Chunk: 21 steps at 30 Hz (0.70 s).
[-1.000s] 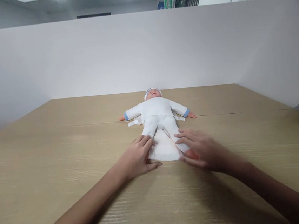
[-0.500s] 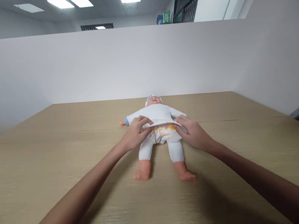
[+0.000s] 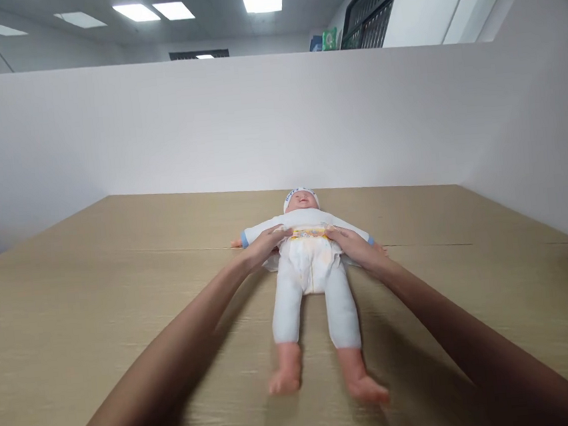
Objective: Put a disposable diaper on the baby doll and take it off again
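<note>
A baby doll [image 3: 342, 311] lies on its back, feet toward me, in a white shirt [image 3: 304, 218] with blue cuffs and a white cap [image 3: 300, 192]. Around its hips is a white diaper [image 3: 311, 264] with a yellow-orange patterned waistband, fully exposed below the raised shirt hem. My left hand [image 3: 267, 243] is at the left side of the waist, its fingers closed on the hem of the shirt. On the opposite side, my right hand [image 3: 353, 242] pinches the hem too. Loose white fabric hangs beside both hips; the fingertips are partly hidden.
The doll rests on a wide wood-grain table [image 3: 122, 309] with a seam running across it. A white partition [image 3: 255, 122] rises behind the table and along its sides. Blue and green packages [image 3: 329, 39] show beyond the partition top.
Both hands have moved up the doll toward its chest, raising the shirt hem so more of the diaper shows. The doll appears larger and lower in view as the camera shifted.
</note>
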Tool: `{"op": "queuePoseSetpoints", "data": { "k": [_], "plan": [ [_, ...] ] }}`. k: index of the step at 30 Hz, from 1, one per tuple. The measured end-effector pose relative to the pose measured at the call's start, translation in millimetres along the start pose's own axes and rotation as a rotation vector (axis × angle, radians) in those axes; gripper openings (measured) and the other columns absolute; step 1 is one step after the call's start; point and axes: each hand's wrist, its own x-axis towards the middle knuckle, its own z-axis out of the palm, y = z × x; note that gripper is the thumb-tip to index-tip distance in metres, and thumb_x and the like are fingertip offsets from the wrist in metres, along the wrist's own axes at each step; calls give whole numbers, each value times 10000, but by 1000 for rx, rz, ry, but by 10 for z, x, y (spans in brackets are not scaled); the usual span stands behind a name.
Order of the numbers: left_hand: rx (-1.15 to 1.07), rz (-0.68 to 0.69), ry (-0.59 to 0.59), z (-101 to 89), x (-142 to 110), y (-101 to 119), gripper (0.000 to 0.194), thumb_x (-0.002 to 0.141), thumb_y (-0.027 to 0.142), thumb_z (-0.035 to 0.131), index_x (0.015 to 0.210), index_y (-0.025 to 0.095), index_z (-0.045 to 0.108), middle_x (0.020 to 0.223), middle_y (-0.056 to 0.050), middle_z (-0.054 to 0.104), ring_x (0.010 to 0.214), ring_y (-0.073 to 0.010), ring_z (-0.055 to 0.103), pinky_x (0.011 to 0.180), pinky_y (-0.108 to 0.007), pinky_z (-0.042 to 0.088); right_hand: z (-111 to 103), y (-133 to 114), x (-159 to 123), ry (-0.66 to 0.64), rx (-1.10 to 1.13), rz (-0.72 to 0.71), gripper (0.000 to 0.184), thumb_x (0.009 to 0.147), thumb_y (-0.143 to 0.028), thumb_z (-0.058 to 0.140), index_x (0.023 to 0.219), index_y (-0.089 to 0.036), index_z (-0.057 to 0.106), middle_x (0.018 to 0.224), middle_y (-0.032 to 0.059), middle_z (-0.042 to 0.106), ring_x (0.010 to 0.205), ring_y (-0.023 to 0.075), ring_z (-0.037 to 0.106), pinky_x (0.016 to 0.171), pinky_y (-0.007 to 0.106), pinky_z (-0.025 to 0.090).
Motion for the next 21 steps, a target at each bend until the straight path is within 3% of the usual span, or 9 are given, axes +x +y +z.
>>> {"op": "queuePoseSetpoints", "data": {
  "k": [4, 7, 14, 18, 21],
  "plan": [
    [-44, -77, -58, -7, -389, 4, 535, 851, 621, 813, 1147, 180, 750, 1095, -121, 784, 1082, -302, 727, 891, -385, 576, -103, -91, -393, -129, 4, 53, 445, 947, -646, 671, 980, -222, 801, 1077, 70, 826, 1058, 306, 727, 889, 365, 581],
    [-17, -81, 6, -54, -533, 18, 553, 818, 628, 844, 1158, 206, 732, 1066, -97, 770, 1010, -259, 723, 818, -342, 555, -204, -94, -496, -188, -60, 73, 530, 939, -732, 670, 1062, -232, 793, 1099, 57, 817, 997, 276, 729, 826, 335, 564],
    [185, 10, 207, -207, -703, 154, 458, 907, 645, 723, 1074, 220, 688, 1179, -84, 762, 976, -221, 657, 819, -340, 514, -525, 202, -769, 74, -495, -73, 419, 949, -648, 648, 998, -240, 732, 967, 71, 802, 840, 257, 716, 771, 368, 512],
    [344, 160, 269, 34, -803, 382, 344, 985, 555, 670, 1123, 242, 702, 1285, -68, 727, 1172, -266, 625, 1009, -403, 486, -633, 494, -1050, 130, -700, -116, 361, 954, -618, 643, 903, -261, 649, 931, 52, 761, 849, 259, 702, 730, 353, 452],
    [586, 370, 174, 396, -764, 536, 254, 1029, 475, 641, 1147, 264, 716, 1309, -56, 733, 1290, -289, 593, 1142, -454, 431, -617, 636, -1119, 152, -724, -108, 374, 939, -629, 635, 873, -266, 576, 870, 39, 711, 817, 252, 671, 713, 342, 420]
  ]
}}
